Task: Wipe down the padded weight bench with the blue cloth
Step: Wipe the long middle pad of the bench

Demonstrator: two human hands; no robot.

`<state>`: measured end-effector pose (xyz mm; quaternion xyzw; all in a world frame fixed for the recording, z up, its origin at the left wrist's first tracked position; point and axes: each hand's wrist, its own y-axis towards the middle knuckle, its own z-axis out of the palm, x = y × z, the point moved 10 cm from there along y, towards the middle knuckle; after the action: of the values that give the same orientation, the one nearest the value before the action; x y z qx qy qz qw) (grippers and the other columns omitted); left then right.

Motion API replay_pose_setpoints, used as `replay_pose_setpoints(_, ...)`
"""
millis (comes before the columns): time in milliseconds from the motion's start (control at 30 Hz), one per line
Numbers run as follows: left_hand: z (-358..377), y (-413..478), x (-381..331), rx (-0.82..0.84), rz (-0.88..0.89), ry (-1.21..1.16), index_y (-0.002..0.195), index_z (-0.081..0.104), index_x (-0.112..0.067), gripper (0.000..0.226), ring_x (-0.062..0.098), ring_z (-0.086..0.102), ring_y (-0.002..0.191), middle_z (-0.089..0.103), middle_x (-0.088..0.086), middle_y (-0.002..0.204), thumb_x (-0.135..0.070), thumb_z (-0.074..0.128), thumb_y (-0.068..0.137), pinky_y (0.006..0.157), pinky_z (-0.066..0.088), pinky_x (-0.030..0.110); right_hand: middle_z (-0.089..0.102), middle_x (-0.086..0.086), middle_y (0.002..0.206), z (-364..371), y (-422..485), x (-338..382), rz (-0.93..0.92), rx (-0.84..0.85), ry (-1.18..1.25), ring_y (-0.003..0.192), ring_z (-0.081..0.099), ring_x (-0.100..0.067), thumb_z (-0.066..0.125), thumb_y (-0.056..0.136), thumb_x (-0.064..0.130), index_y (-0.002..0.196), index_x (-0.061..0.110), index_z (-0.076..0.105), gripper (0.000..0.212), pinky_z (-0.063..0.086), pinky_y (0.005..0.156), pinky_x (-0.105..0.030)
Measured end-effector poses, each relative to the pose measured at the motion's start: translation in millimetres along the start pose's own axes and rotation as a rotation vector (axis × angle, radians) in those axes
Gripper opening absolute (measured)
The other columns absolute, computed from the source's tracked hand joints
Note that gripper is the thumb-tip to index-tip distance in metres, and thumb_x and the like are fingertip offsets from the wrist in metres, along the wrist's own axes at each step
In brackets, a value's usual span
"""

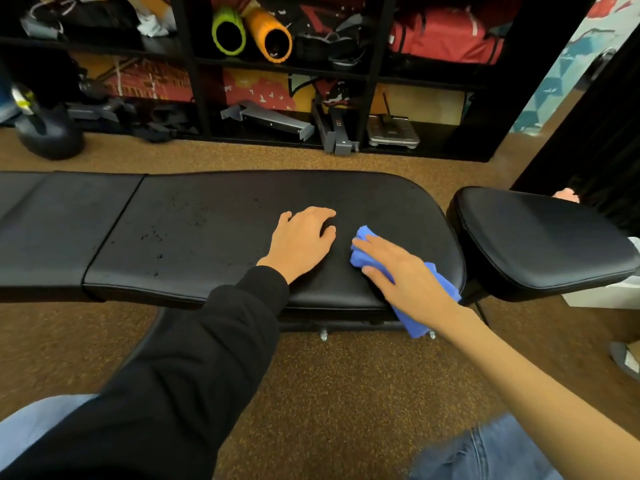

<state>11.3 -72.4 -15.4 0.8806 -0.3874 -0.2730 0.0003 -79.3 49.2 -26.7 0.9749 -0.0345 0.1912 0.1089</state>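
Note:
The black padded weight bench (pixel 207 216) runs across the view from the left edge to a rounded right end. Small droplets speckle its middle section. My left hand (pixel 301 242) rests flat on the pad with relaxed fingers, holding nothing. Just right of it, my right hand (pixel 405 275) lies flat on the blue cloth (pixel 362 244) and presses it against the pad near the bench's right end. One end of the cloth hangs over the front edge below my wrist.
A separate black seat pad (pixel 540 240) sits right of the bench across a narrow gap. Behind stands a black shelf unit (pixel 194 64) with a green foam roller (pixel 228 31), an orange foam roller (pixel 272 36) and metal parts. A dark ball-shaped weight (pixel 50 133) sits on the brown speckled floor (pixel 346 393).

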Motion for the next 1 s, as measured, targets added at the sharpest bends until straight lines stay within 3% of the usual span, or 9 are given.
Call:
replay_pose_setpoints(133, 8, 13, 6, 0.035, -0.006, 0.105, 0.142, 0.042, -0.020, 0.044, 0.016, 0.029, 0.141, 0.039, 0.001, 0.150, -0.032, 0.039, 0.100, 0.115, 0.014, 0.046, 0.047, -0.004, 0.143, -22, -5, -44, 0.086, -0.065, -0.013, 0.138, 0.035, -0.018, 0.053, 0.095, 0.016, 0.138, 0.021, 0.048, 0.043, 0.025, 0.113, -0.028)
replay_pose_setpoints(200, 14, 15, 12, 0.038, -0.013, 0.136, 0.144, 0.040, -0.022, 0.045, 0.015, 0.024, 0.143, 0.035, 0.000, 0.152, -0.036, 0.037, 0.101, 0.116, 0.013, 0.046, 0.050, -0.010, 0.140, -38, 5, -71, 0.159, -0.132, -0.045, 0.134, 0.041, -0.025, 0.054, 0.094, 0.010, 0.136, 0.013, 0.050, 0.041, 0.024, 0.109, -0.024)
replay_pose_setpoints(433, 18, 14, 16, -0.018, 0.001, 0.159, 0.144, 0.039, -0.025, 0.046, 0.012, 0.022, 0.144, 0.035, -0.003, 0.152, -0.039, 0.035, 0.101, 0.116, 0.013, 0.045, 0.053, -0.019, 0.133, -57, 61, -135, 0.409, -0.207, -0.004, 0.122, 0.048, -0.033, 0.045, 0.096, 0.004, 0.131, -0.001, 0.051, 0.036, 0.032, 0.098, -0.025)
replay_pose_setpoints(567, 17, 14, 17, -0.037, 0.002, 0.157, 0.144, 0.040, -0.025, 0.045, 0.011, 0.023, 0.143, 0.036, -0.004, 0.152, -0.039, 0.036, 0.100, 0.116, 0.013, 0.045, 0.043, -0.015, 0.144, -56, 81, -159, 0.512, -0.216, 0.015, 0.132, 0.040, -0.030, 0.042, 0.098, 0.010, 0.141, 0.008, 0.042, 0.043, 0.031, 0.106, -0.032)
replay_pose_setpoints(733, 17, 14, 18, -0.045, -0.006, 0.143, 0.143, 0.041, -0.027, 0.045, 0.010, 0.024, 0.143, 0.036, -0.006, 0.152, -0.040, 0.037, 0.100, 0.117, 0.011, 0.043, 0.049, -0.015, 0.138, -50, 61, -130, 0.412, -0.205, -0.046, 0.125, 0.046, -0.031, 0.041, 0.100, 0.017, 0.142, 0.011, 0.041, 0.042, 0.035, 0.099, -0.032)
replay_pose_setpoints(867, 19, 13, 20, -0.035, -0.006, 0.144, 0.145, 0.038, -0.028, 0.046, 0.010, 0.022, 0.144, 0.033, -0.006, 0.153, -0.041, 0.035, 0.100, 0.118, 0.009, 0.042, 0.050, -0.009, 0.139, -47, 28, -105, 0.286, -0.181, -0.024, 0.126, 0.046, -0.025, 0.043, 0.099, 0.018, 0.143, 0.016, 0.040, 0.044, 0.033, 0.102, -0.028)
replay_pose_setpoints(1000, 19, 13, 20, -0.036, -0.005, 0.152, 0.145, 0.037, -0.028, 0.046, 0.010, 0.021, 0.144, 0.033, -0.006, 0.153, -0.041, 0.034, 0.101, 0.117, 0.008, 0.042, 0.048, -0.009, 0.140, -56, 35, -126, 0.333, -0.197, 0.058, 0.127, 0.046, -0.026, 0.045, 0.098, 0.017, 0.143, 0.013, 0.036, 0.046, 0.034, 0.099, -0.028)
